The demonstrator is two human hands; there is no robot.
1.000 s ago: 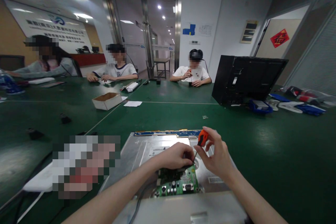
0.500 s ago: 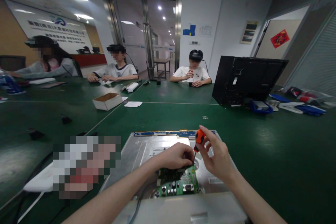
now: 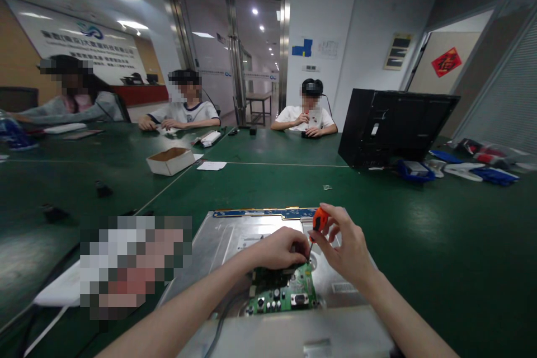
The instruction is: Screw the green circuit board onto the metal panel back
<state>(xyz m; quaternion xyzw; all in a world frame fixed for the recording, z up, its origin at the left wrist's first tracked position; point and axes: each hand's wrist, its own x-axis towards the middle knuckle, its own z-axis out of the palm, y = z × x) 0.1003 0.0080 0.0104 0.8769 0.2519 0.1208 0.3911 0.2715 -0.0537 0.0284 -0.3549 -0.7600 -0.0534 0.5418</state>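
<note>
The right hand (image 3: 349, 249) is clamping its fingers on the orange-black screwdriver (image 3: 320, 219), above the circuit board (image 3: 285, 297) lying on the metal panel (image 3: 222, 238). The left hand (image 3: 280, 247) is bending beside; its grip I cannot tell.

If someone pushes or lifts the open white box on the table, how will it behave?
The box is probably light for its size, as its walls look thin. Being low and wide, it would likely slide on the table rather than tip.
</note>
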